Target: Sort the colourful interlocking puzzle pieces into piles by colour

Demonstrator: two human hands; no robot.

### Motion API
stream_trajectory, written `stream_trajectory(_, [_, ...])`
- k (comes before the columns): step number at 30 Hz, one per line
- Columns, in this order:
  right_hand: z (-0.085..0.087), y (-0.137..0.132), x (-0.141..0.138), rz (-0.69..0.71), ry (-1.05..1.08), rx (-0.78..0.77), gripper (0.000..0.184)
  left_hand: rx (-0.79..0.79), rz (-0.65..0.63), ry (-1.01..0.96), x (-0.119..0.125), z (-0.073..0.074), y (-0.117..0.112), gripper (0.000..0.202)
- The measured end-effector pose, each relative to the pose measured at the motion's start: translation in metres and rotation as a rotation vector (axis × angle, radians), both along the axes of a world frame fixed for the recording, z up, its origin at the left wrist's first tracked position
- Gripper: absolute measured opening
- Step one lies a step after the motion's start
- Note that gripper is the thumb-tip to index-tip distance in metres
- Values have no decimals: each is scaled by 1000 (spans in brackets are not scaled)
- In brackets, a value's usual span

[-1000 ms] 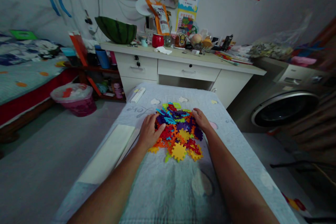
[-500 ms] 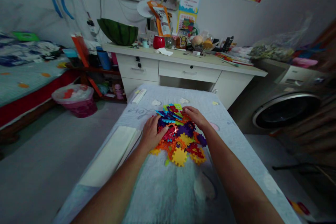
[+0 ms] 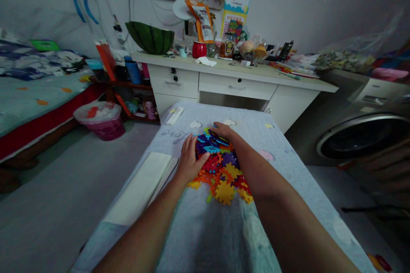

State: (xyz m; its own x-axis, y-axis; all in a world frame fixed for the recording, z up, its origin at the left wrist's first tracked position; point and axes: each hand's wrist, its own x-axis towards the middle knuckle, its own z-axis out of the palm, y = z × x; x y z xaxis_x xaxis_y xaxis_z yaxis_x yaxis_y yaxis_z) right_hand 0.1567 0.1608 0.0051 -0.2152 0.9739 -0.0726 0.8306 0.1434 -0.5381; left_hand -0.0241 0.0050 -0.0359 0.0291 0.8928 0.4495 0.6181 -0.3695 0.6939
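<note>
A heap of bright plastic puzzle pieces [image 3: 221, 166], in yellow, orange, red, purple and blue, lies on a pale blue cloth-covered table [image 3: 208, 230]. My left hand [image 3: 190, 160] rests flat against the heap's left side, fingers stretched out. My right hand [image 3: 222, 130] lies over the far top of the heap, fingers curved down on the pieces, with its forearm crossing the heap's right side. Neither hand lifts a piece.
A white flat box [image 3: 139, 187] lies on the table's left edge, a small white bar [image 3: 174, 116] at the far left corner. Beyond stand a cluttered white desk [image 3: 233, 81], a pink bin [image 3: 101, 120], a bed [image 3: 28, 94] left and a washing machine [image 3: 358, 136] right.
My right hand has slid from the heap's right side up and left onto its far top. My left hand has crept slightly forward. The view has drifted right.
</note>
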Motion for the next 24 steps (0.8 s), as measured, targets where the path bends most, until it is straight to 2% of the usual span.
stream_trajectory(5, [8, -6, -7, 121, 168, -82, 54, 4, -32, -11, 0, 0, 1, 69])
stream_trajectory(8, [16, -18, -7, 233, 240, -39, 35, 6, -31, -29, 0, 2, 0, 72])
stream_trajectory(11, [24, -34, -5, 306, 321, 6, 27, -5, -29, -58, 0, 3, -1, 67])
stream_trajectory(16, [38, -66, 1, 364, 417, 48, 27, -42, -14, -164, 0, 2, -1, 62])
stream_trajectory(24, [55, -122, 20, 404, 553, 96, 40, -43, -21, -203, -2, 6, -2, 52])
